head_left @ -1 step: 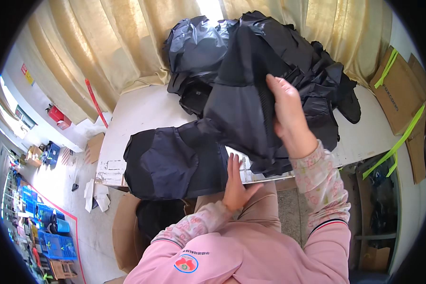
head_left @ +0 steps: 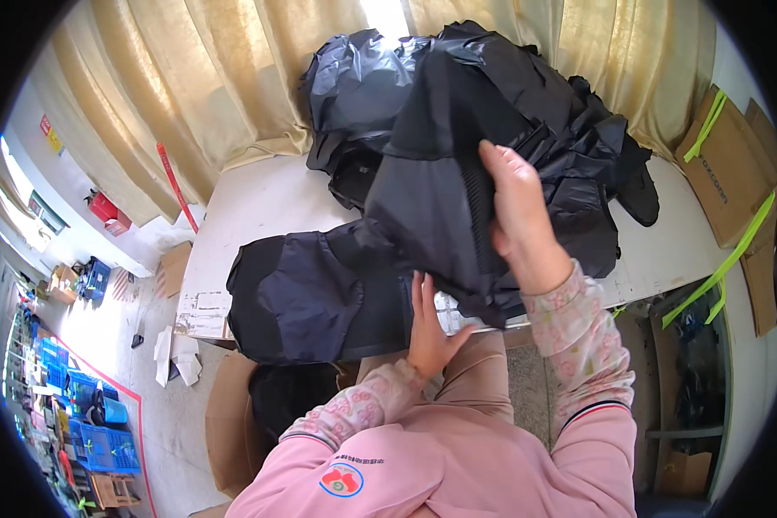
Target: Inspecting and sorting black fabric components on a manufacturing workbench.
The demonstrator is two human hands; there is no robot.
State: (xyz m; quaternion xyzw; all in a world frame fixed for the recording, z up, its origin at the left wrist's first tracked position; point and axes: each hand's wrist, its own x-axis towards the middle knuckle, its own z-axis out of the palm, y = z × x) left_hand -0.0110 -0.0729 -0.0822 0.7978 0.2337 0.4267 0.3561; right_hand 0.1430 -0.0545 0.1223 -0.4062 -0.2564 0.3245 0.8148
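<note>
My right hand [head_left: 520,207] is closed on the side edge of a black fabric piece [head_left: 423,203], lifting it in front of a pile. The piece has a smooth panel, a matte upper part and a ribbed or mesh strip. Fingers hidden behind the cloth cannot be seen. Flat on the table's left front lies another black fabric piece [head_left: 311,298] with a shiny shaped panel. At its right edge, my left hand [head_left: 432,332] rests with fingers stretched out and thumb apart, touching the cloth. The raised piece's lower corner hangs near the table's front edge.
A large heap of black fabric [head_left: 570,121] covers the back of the white table [head_left: 259,194], against yellow curtains [head_left: 198,86]. Below its left front stands an open cardboard box [head_left: 229,423] with black material inside. Flattened cardboard [head_left: 725,173] with lime-green strips leans at right.
My right hand has come slightly down and left, and the raised fabric's lower corner has dropped toward the table's front edge. My left hand has shifted only a little.
</note>
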